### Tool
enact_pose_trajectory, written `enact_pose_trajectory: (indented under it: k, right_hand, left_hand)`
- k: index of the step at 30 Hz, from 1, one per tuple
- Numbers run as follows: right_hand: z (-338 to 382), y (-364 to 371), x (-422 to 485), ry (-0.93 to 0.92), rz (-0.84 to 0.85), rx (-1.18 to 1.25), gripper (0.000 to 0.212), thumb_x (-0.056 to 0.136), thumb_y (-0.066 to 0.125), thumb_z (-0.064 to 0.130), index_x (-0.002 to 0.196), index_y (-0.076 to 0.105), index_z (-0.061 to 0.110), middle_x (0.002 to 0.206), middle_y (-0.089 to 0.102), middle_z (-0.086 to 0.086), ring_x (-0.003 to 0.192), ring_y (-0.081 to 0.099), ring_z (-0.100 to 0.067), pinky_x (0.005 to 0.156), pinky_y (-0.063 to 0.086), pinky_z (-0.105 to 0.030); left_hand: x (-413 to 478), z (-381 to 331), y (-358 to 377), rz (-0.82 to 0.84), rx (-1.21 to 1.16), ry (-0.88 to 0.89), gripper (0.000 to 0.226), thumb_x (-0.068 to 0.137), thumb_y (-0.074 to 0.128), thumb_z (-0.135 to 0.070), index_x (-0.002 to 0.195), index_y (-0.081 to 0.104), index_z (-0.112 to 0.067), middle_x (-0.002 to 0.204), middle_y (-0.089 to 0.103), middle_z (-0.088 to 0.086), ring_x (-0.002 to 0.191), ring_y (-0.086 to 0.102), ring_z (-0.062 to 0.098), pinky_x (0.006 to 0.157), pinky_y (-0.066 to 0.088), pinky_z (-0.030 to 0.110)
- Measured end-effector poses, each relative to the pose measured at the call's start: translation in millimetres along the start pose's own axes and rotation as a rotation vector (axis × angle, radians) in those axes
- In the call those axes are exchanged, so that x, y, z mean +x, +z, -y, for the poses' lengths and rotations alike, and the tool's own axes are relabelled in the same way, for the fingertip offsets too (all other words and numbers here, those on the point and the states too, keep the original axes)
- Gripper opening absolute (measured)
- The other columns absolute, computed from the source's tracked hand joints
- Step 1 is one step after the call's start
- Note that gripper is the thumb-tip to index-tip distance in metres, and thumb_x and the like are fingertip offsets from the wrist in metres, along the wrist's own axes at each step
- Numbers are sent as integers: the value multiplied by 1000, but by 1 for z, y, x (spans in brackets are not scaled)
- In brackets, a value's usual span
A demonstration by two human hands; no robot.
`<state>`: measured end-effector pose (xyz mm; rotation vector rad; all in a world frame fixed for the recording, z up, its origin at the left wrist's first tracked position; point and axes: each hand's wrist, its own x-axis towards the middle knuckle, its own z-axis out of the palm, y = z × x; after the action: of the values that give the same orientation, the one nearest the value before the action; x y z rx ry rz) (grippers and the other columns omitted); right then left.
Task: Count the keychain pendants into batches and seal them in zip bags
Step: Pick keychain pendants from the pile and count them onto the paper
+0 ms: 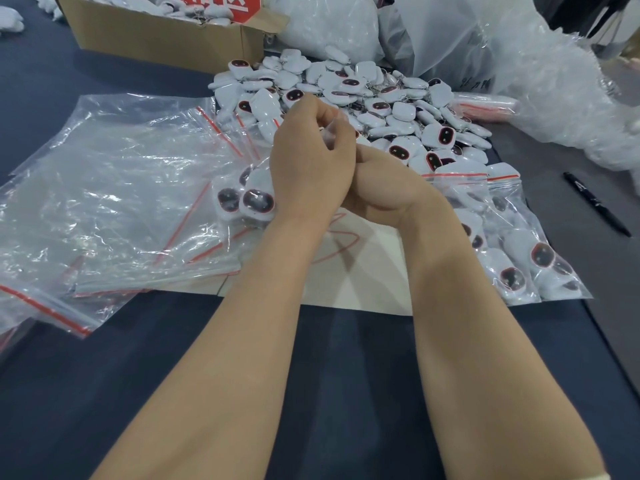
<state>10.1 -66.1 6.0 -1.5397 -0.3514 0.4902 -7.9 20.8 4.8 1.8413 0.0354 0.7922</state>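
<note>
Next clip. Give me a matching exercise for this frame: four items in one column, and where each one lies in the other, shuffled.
Items:
1. cardboard box
2. black pen
3. empty zip bags
4. filled zip bags

Places:
a. far right, lying alone
b. left side, spread flat
c. back left, open on top
d. right of middle, packed full

Pairs: 1-c, 2-a, 3-b, 4-d

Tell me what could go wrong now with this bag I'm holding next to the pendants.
1. The left hand pinches the part-filled zip bag right beside the loose pendant pile. If the grip slips, counted pendants could spill into the pile and spoil the count.
2. The bag seems to rest partly on slick, overlapping empty zip bags, so it might slide while being sealed.
</note>
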Motion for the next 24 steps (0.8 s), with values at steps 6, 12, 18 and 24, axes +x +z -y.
enact_pose_trajectory:
  k: [6, 12, 18, 24]
  right_hand:
    - [5, -4, 2, 8, -217, -110, 31, 90, 42, -8, 79, 65, 10, 72, 63, -7, 67, 57, -19, 68, 51, -29]
    - [-12, -31, 6, 74, -942, -859, 35, 94, 43, 13, 128, 55, 13, 135, 52, -11, 126, 46, -26, 104, 32, -27]
    - [-25, -26, 12, 366, -825, -1148, 54, 93, 47, 24, 142, 33, 4, 153, 21, -27, 145, 12, -35, 119, 10, -46]
    - [-23, -20, 8, 124, -837, -1011, 30, 96, 47, 24, 122, 57, 13, 123, 60, -11, 115, 54, -29, 97, 42, -38]
  left_hand:
    - [1, 9, 6, 73, 30, -32, 11, 92, 55, -22, 86, 57, -13, 85, 58, -7, 81, 51, 10, 70, 35, 18]
    - [-1, 19, 10, 198, 121, -82, 11, 94, 52, -27, 87, 53, -18, 92, 58, -5, 87, 50, 12, 71, 32, 22]
    - [-1, 22, 11, 231, 153, -72, 12, 92, 53, -29, 86, 51, -19, 95, 61, -4, 86, 49, 12, 68, 29, 22]
    - [-1, 23, 12, 242, 167, -80, 11, 91, 54, -30, 89, 53, -18, 95, 59, -5, 86, 49, 12, 69, 31, 23]
